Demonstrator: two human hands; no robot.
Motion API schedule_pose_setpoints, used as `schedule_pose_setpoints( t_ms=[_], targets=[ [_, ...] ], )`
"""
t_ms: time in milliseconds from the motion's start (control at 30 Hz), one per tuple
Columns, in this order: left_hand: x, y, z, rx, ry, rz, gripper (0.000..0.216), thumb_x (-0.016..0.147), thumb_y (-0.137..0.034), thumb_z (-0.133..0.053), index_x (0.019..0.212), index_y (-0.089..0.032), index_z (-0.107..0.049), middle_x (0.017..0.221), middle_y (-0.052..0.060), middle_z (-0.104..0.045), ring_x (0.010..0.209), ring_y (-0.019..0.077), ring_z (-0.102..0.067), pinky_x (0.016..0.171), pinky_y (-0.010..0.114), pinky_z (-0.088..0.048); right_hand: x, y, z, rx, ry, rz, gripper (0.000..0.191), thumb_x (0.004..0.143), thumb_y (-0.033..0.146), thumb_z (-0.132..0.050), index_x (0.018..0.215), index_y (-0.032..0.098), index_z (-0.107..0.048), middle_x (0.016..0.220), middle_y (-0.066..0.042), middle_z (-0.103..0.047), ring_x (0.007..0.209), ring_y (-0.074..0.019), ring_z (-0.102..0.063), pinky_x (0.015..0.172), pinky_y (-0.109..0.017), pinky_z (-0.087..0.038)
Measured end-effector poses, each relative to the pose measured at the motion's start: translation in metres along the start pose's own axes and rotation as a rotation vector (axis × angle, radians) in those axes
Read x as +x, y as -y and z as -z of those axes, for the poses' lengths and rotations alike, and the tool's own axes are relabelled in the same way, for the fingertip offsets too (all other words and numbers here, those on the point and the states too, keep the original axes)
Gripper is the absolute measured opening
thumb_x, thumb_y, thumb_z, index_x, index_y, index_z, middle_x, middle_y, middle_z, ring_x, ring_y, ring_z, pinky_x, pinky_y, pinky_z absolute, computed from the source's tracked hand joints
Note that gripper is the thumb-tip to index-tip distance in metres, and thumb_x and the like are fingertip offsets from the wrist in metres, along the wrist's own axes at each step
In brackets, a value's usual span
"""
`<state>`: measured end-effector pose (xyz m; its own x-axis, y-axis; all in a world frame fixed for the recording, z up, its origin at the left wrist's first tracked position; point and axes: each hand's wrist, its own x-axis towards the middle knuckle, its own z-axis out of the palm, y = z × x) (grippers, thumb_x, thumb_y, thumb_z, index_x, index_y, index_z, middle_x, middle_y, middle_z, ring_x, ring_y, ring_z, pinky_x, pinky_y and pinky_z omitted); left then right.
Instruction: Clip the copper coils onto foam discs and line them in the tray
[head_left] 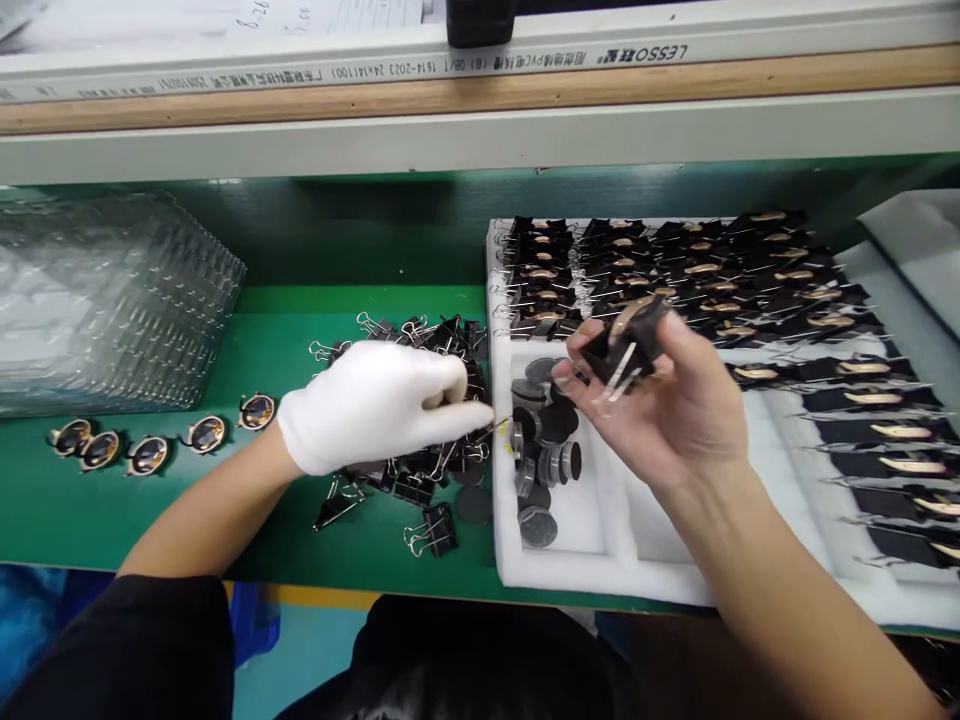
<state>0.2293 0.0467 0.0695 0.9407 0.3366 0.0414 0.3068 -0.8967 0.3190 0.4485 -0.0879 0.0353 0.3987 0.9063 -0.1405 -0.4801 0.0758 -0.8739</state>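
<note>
My left hand (pixel 386 405), in a white glove, hovers over a heap of black binder clips (pixel 450 345). Its thumb and forefinger are pinched together by the left rim of a white foam tray (pixel 504 545); what sits between the tips is too small to tell. In my bare right hand (pixel 675 400), held over the tray, is a black binder clip (pixel 637 335) with a gold-rimmed piece in its jaws. Below the fingers, dark round discs (pixel 559 422) lie in a tray compartment, some on edge.
Rows of binder clips clamped on gold-rimmed pieces (pixel 701 268) fill the tray's back and right. Several gold-rimmed round pieces (pixel 148 455) lie at left, before a stack of clear plastic trays (pixel 112 310). A shelf edge (pixel 300 150) crosses above the bench (pixel 255 520).
</note>
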Motion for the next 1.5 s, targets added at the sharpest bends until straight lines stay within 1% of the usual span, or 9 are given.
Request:
schedule_pose_setpoints(
  t_ms=[100,200,400,567,633,800,1100,1367,1500],
  targets=[
    [-0.001,-0.013,-0.019,0.262,0.051,-0.107,0.036,0.096,-0.056,-0.059,0.097,-0.02,-0.068,0.083,0.003,-0.064,0.071,0.0194,-0.06,0.062,0.031,-0.034,0.002,-0.003,0.0,0.053,-0.015,-0.041,0.027,0.09,0.056,-0.069,0.079,0.031,-0.068,0.099,0.0,-0.069,0.099,-0.0213,-0.068,0.088,-0.038,-0.061],
    [0.002,-0.025,-0.037,0.373,0.034,-0.051,0.032,0.099,-0.044,-0.054,0.087,-0.018,-0.067,0.084,0.008,-0.063,0.077,0.0258,-0.063,0.068,0.037,-0.038,0.001,-0.007,-0.006,0.047,-0.001,-0.096,0.029,0.082,0.056,-0.081,0.081,0.03,-0.069,0.094,0.001,-0.066,0.086,-0.0179,-0.066,0.078,-0.032,-0.063],
    [0.007,-0.017,-0.022,-0.012,-0.211,0.116,0.018,0.09,-0.021,-0.057,0.075,-0.018,-0.066,0.074,0.001,-0.063,0.067,0.0157,-0.057,0.069,0.032,-0.042,-0.01,-0.007,-0.012,-0.162,0.099,-0.137,0.021,0.084,0.046,-0.082,0.086,0.026,-0.076,0.09,-0.003,-0.07,0.081,-0.0187,-0.067,0.063,-0.028,-0.06],
    [0.005,-0.02,-0.01,-0.261,-0.477,0.28,0.013,0.093,-0.022,-0.056,0.081,-0.019,-0.06,0.072,-0.003,-0.063,0.065,0.0114,-0.055,0.063,0.025,-0.043,-0.021,-0.014,-0.016,-0.418,0.352,-0.03,0.019,0.094,0.042,-0.074,0.106,0.029,-0.081,0.119,-0.007,-0.074,0.119,-0.027,-0.065,0.094,-0.039,-0.058],
    [0.004,-0.023,-0.012,-0.283,-0.532,0.241,0.013,0.095,-0.022,-0.055,0.084,-0.019,-0.061,0.081,-0.002,-0.068,0.072,0.0113,-0.059,0.069,0.025,-0.046,-0.025,-0.019,-0.022,-0.501,0.396,0.069,0.016,0.096,0.037,-0.072,0.106,0.03,-0.082,0.115,-0.007,-0.075,0.117,-0.0264,-0.065,0.099,-0.041,-0.055],
    [0.002,-0.01,-0.004,-0.385,-0.275,0.048,0.028,0.1,-0.029,-0.048,0.08,-0.019,-0.065,0.073,-0.003,-0.066,0.064,0.0093,-0.056,0.064,0.024,-0.044,-0.027,-0.021,-0.027,-0.524,0.375,0.253,0.017,0.098,0.025,-0.066,0.106,0.029,-0.081,0.109,-0.006,-0.072,0.106,-0.0223,-0.068,0.095,-0.036,-0.056],
    [-0.003,-0.003,0.001,-0.211,0.04,0.024,0.051,0.08,-0.056,-0.068,0.052,-0.02,-0.046,0.047,-0.005,-0.044,0.046,0.0081,-0.035,0.048,0.027,-0.025,-0.024,-0.009,-0.018,-0.775,0.684,0.127,0.009,0.097,0.022,-0.066,0.097,0.022,-0.075,0.118,-0.009,-0.07,0.102,-0.0219,-0.068,0.09,-0.034,-0.055],
    [0.003,0.003,-0.011,-0.247,-0.1,-0.025,0.038,0.085,-0.038,-0.058,0.056,-0.019,-0.042,0.048,-0.007,-0.033,0.046,0.0069,-0.029,0.047,0.025,-0.024,-0.02,0.002,-0.008,-0.879,0.571,0.196,0.012,0.1,0.029,-0.064,0.103,0.024,-0.075,0.125,-0.01,-0.067,0.114,-0.0248,-0.065,0.083,-0.031,-0.056],
    [0.004,0.001,-0.003,-0.318,-0.183,0.004,0.037,0.089,-0.027,-0.051,0.055,-0.018,-0.043,0.05,-0.007,-0.033,0.049,0.0065,-0.029,0.047,0.024,-0.025,-0.012,0.011,0.003,-0.771,0.433,0.163,0.01,0.1,0.028,-0.067,0.104,0.026,-0.075,0.102,-0.005,-0.073,0.089,-0.0176,-0.069,0.073,-0.026,-0.056]
  ],
)
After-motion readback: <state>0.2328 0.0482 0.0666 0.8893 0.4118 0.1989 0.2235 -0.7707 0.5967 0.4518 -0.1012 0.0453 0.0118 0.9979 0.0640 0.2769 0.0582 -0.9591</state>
